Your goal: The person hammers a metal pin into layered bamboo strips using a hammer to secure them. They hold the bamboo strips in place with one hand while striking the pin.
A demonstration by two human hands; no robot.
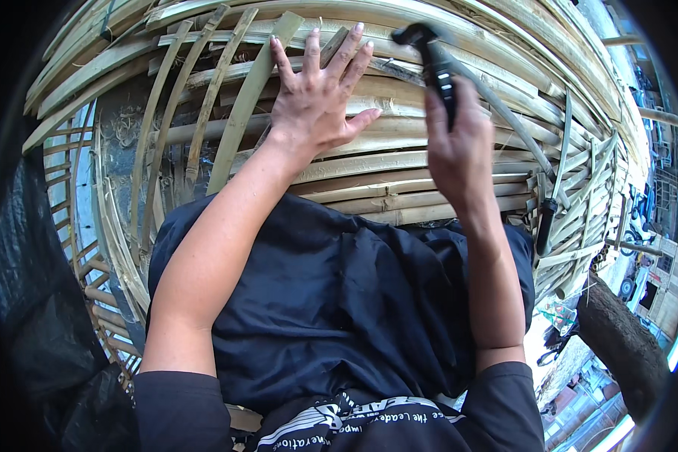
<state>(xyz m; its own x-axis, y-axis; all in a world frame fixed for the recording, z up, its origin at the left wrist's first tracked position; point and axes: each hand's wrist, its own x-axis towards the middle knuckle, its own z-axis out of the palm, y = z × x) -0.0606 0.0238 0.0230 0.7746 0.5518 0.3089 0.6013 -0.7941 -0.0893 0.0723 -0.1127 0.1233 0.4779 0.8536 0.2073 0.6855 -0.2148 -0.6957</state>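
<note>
My left hand [316,105] lies flat with fingers spread on the split bamboo slats [399,105], pressing across several of them. One flat greenish bamboo strip [252,105] runs under or beside its outer fingers. To the right, my right hand [461,143] is closed around the handle of a black hammer [438,68], raised over the slats with its head pointing away from me. Motion blurs the hammer and the fingers, so fine details of the head do not show.
Several narrow bamboo strips [177,98] lie crosswise at the left. A blade with a black handle [546,226] rests on the slats at the right. Dark cloth [316,286] covers my lap. A tree trunk [621,339] stands at the lower right, and black sheeting [41,316] hangs at the left.
</note>
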